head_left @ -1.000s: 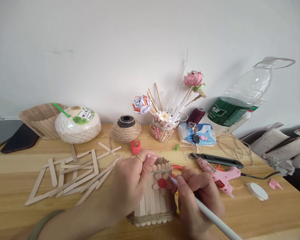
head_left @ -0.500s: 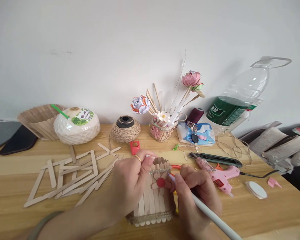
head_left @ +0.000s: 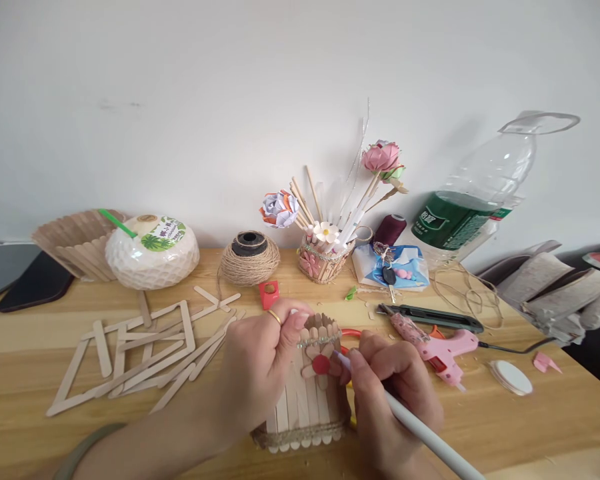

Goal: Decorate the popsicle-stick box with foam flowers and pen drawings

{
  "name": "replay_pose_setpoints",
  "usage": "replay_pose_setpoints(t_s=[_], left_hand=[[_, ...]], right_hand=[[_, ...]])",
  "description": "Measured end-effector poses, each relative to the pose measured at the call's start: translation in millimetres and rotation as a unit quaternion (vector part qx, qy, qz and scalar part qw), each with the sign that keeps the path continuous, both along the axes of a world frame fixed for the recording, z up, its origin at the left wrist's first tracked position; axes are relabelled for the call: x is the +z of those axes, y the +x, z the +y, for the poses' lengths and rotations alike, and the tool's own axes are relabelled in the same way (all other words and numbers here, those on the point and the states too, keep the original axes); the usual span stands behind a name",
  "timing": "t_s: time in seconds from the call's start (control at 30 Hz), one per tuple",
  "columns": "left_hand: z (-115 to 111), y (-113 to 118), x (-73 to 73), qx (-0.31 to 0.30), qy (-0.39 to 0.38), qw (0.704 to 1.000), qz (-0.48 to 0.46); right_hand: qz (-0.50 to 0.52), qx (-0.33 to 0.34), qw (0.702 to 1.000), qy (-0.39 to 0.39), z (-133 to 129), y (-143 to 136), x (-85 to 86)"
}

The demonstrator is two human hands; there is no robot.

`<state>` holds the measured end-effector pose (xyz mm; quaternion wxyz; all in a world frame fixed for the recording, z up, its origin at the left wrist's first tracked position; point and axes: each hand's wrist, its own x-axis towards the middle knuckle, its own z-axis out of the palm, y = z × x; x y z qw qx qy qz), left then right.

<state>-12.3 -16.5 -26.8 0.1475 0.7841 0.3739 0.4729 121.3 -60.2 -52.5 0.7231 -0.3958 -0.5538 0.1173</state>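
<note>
A small container of wooden craft sticks (head_left: 300, 407) has twine round its base and a beaded line near its rim. On its side is a stick-petal flower with a red round centre (head_left: 321, 364). My left hand (head_left: 260, 360), with a ring, is closed on the container's upper left edge, thumb on top. My right hand (head_left: 397, 393) grips a white marker (head_left: 425, 433) like a pen, its purple tip beside a petal right of the red centre. Fingers hide part of the flower's right side.
Loose craft sticks (head_left: 145, 353) lie left. Behind stand a coconut (head_left: 153, 257), twine roll (head_left: 250, 260), flower basket (head_left: 325, 260) and large bottle (head_left: 475, 187). At right are a box cutter (head_left: 435, 318), pink glue gun (head_left: 447, 353) and white discs (head_left: 511, 378).
The marker tip has shifted very slightly down. The view has moved a little, and both hands keep their hold.
</note>
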Motion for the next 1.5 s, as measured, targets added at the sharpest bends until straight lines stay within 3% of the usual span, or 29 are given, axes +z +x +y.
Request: replay_pose_setpoints(t_s=[0.77,0.93,1.1,1.23,1.5], left_hand=[[-0.6,1.4,3.4,0.006,0.013,1.0,-0.004],[-0.1,-0.1,0.0,0.001,-0.004,1.0,-0.002],[0.8,-0.1,-1.4,0.012,-0.007,1.0,0.003],[1.8,0.8,1.4,0.012,-0.003,1.0,0.006],[-3.9,1.8,5.2,0.011,0.021,1.0,0.015]], right_hand=[[-0.036,0.025,0.999,-0.023,-3.2,1.4,1.3],[0.078,0.052,0.995,-0.031,-3.2,5.5,5.9],[0.153,0.044,0.982,-0.102,-9.9,8.6,8.1],[0.111,0.05,0.988,-0.099,-16.8,6.7,1.6],[0.053,-0.005,0.997,-0.062,-26.4,-0.1,-7.4]])
